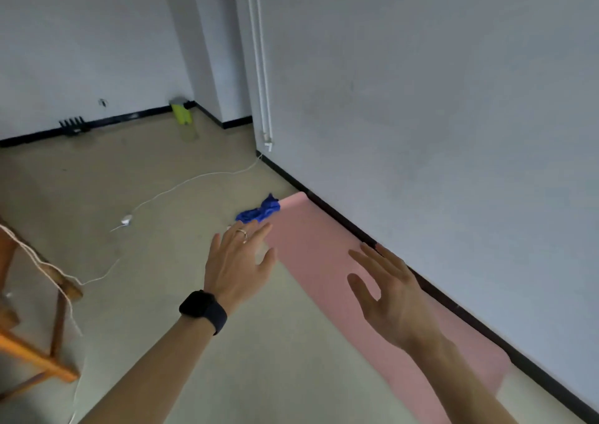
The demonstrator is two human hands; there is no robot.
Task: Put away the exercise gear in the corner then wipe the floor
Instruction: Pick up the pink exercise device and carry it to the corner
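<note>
Pink mat (324, 255) is laid flat along the wall's black skirting (453, 310), blue cloth (259, 211) bunched at its far end; left hand (238, 261) and right hand (385, 297) are held out spread and empty, probably for rolling.

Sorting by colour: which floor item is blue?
The crumpled blue fabric bundle at the far end of the flat pink mat, beyond the left hand; the corner object is yellow-green.
</note>
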